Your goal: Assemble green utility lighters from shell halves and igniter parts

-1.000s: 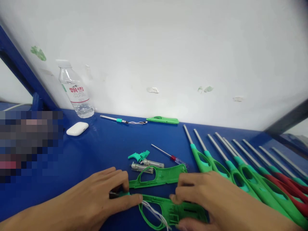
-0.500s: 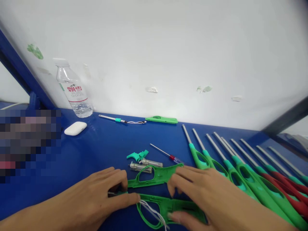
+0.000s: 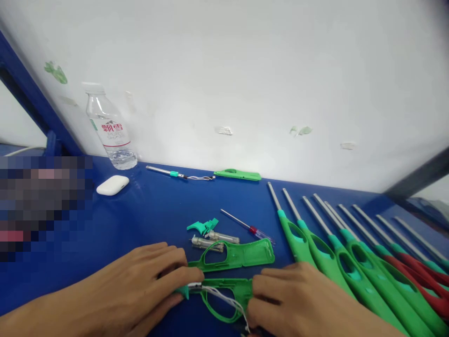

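My left hand (image 3: pixel 147 285) is closed on a metal tube with a teal collar (image 3: pixel 183 291), at the left end of the lower green shell half (image 3: pixel 242 289). White wires (image 3: pixel 224 299) trail from the tube across the shell's loop toward my right hand. Fingers curled, my right hand (image 3: pixel 284 297) grips the right part of that shell and covers it. Just above lies the other green shell half (image 3: pixel 245 254), its inner side up. Behind it are two clear cylinders (image 3: pixel 207 244) (image 3: pixel 224 238) and a teal trigger piece (image 3: pixel 203 227).
A screwdriver (image 3: pixel 257 232) lies behind the shells. Several long-necked green and red lighters (image 3: pixel 354 271) fill the right side. Along the wall are a water bottle (image 3: pixel 117 135), a wired metal tube (image 3: pixel 161 170) and a green shell (image 3: pixel 238 175). A white case (image 3: pixel 112 185) sits left.
My right hand has moved down off the upper shell and closed around the lower shell's right part. The tube's end and teal collar now show at my left fingers.
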`<state>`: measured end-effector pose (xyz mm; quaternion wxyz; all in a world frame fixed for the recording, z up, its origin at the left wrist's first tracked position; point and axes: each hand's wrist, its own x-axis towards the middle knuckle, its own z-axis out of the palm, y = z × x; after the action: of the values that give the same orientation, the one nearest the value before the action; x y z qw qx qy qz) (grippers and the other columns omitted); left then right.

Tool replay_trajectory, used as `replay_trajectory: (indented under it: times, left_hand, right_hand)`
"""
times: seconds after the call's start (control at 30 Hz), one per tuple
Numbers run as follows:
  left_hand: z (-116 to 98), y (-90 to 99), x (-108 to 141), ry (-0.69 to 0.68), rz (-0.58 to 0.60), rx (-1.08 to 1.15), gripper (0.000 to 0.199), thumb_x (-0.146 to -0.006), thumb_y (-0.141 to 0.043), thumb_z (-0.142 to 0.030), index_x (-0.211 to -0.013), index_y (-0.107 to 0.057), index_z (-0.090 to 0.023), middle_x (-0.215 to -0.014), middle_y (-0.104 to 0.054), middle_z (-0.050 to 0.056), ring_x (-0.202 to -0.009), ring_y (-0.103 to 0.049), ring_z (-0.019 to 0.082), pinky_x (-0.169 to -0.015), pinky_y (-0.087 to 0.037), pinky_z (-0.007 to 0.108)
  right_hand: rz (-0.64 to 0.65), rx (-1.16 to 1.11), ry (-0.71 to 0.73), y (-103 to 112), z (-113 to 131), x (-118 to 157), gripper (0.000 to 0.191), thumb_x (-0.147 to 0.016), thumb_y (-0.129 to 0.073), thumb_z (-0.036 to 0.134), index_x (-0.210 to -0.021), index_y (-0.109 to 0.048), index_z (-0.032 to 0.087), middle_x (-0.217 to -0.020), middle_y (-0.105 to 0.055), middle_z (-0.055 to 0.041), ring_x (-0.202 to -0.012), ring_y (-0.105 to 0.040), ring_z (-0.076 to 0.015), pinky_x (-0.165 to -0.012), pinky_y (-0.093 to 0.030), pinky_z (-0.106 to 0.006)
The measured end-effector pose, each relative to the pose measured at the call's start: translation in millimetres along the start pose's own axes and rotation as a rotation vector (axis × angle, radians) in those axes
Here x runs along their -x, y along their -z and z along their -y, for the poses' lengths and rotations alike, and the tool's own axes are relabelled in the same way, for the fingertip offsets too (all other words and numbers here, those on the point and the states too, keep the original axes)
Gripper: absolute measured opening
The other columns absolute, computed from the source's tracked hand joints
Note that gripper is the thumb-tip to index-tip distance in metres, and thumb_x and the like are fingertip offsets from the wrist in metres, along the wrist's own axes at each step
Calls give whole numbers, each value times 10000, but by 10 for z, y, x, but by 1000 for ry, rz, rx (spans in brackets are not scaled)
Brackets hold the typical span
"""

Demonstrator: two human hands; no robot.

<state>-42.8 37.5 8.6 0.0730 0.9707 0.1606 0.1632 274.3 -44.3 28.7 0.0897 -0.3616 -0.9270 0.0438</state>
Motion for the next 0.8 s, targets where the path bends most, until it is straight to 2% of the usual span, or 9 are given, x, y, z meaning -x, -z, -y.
replay_trajectory:
  times: [0.17,0.4,0.53,0.67,0.8]
  left_hand:
    - [-2,9,-36,-24,1,1,462,-1046,-488,-60,-1419,-613,-301,-1190,-776,25,-1071,-761,199,-1021,-585,298]
    - [7,21,-17,-52,-10,-18,509,-1063,-466,-54,-1496,-595,-290,-1173,-778,23,-1061,-762,194,-1053,-578,311]
    - [7,25,-34,-67,-25,-15,495,-1055,-453,-37,-1454,-612,-282,-1173,-783,23,-1061,-773,187,-1093,-569,309]
    - [16,37,-60,-74,-3,-21,545,-1052,-428,-20,-1510,-587,-269,-1171,-776,31,-1047,-775,184,-1110,-561,316]
    - [23,48,-65,-88,-4,-26,559,-1068,-420,-32,-1557,-555,-267,-1144,-768,36,-994,-768,185,-1018,-585,303]
  right_hand:
    - [45,-40,-91,156,-7,24,173,-1079,-756,283,-937,-665,245,-919,-749,53,-770,-736,-154,-617,-427,-329]
    - [75,-8,-145,153,-22,25,117,-1111,-708,265,-998,-697,240,-969,-759,30,-841,-783,-189,-669,-531,-321]
    - [85,10,-153,132,-22,53,118,-1074,-762,276,-987,-691,241,-953,-758,28,-833,-791,-210,-647,-554,-332]
    - [96,-5,-171,153,-36,32,111,-1092,-740,268,-998,-687,241,-918,-763,40,-791,-798,-207,-657,-568,-336]
    - [109,-15,-151,164,-61,15,134,-1142,-660,266,-1011,-676,238,-881,-754,44,-743,-791,-197,-647,-550,-333]
